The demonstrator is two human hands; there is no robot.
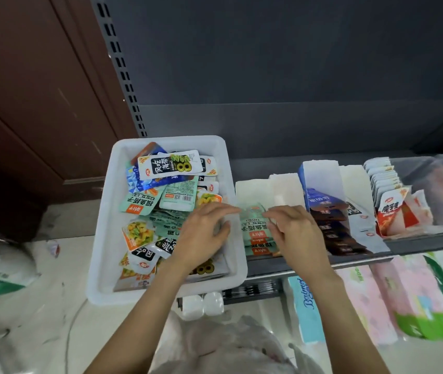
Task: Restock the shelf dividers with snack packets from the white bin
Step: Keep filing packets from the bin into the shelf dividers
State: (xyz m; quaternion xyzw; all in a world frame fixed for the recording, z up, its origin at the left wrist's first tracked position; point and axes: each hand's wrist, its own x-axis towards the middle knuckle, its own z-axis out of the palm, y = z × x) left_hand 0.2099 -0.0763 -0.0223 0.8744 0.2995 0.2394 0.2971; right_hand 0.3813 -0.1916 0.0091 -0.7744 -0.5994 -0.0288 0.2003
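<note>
Mint-green snack packets (255, 233): stacked in the leftmost white shelf divider (252, 188), just right of the white plastic bin (107, 211).
Left hand (201, 236): palm down over the bin's right edge, fingers spread, fingertips touching the top packet.
Right hand (293, 233): fingers curled, pinching the same packet's right edge.
Hidden: the packet's lower print, behind both hands.
Writing: "Baimei" on a blue tissue pack (306, 306) below.

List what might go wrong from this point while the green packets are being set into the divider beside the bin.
1. The white bin overhangs the shelf's front edge; the left hand over it could tip it.
2. The green packets lie in a loose, overlapping row between both hands; a nudge from the right hand may slide them forward off the shelf.
3. The neighbouring dark packets lean close and could get knocked askew.
</note>
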